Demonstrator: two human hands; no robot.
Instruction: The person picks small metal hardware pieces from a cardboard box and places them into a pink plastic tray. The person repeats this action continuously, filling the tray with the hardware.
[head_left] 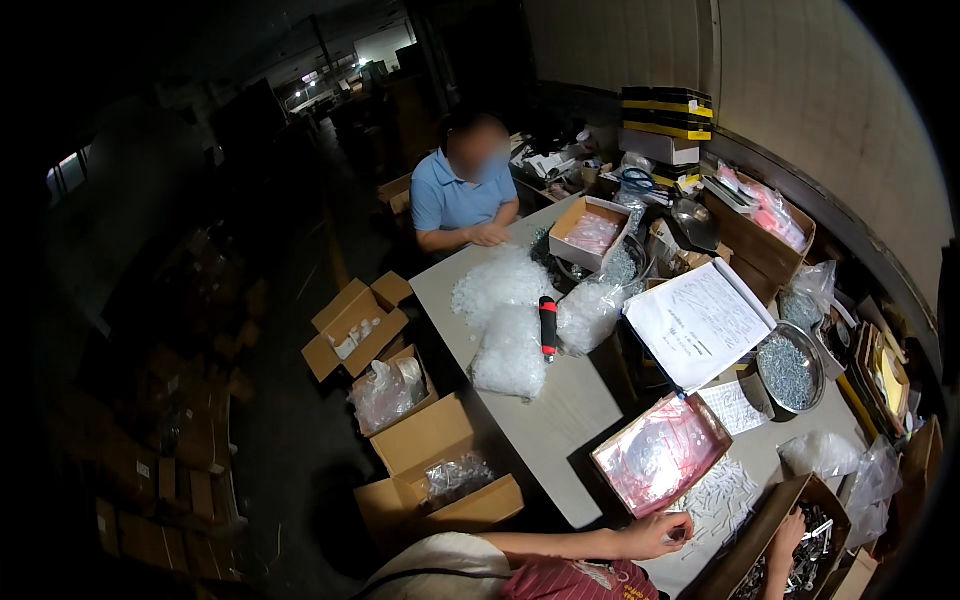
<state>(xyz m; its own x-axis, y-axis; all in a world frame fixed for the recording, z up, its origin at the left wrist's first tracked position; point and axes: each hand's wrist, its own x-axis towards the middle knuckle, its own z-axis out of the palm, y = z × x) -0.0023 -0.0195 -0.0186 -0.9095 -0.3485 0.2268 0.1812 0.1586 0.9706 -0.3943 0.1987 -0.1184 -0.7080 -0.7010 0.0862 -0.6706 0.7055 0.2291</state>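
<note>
My left hand (pixel 657 535) reaches across the near edge of the grey table (pixel 560 410), its fingers pinched on a small white plastic piece. It is beside a spread of the same white plastic pieces (pixel 718 497). My right hand (pixel 790 533) dips into a cardboard box of metal parts (pixel 810 545) at the lower right; its fingers are hidden among the parts. A shallow box of pink plastic bags (pixel 662 452) lies just beyond my left hand.
A person in a blue shirt (pixel 462 195) sits across the table. Bags of white parts (pixel 510 352), a red-and-black handled tool (pixel 548 325), a sheet of paper (pixel 700 320) and a metal bowl of screws (pixel 788 370) lie between us. Open cartons (pixel 440 470) stand on the floor to the left.
</note>
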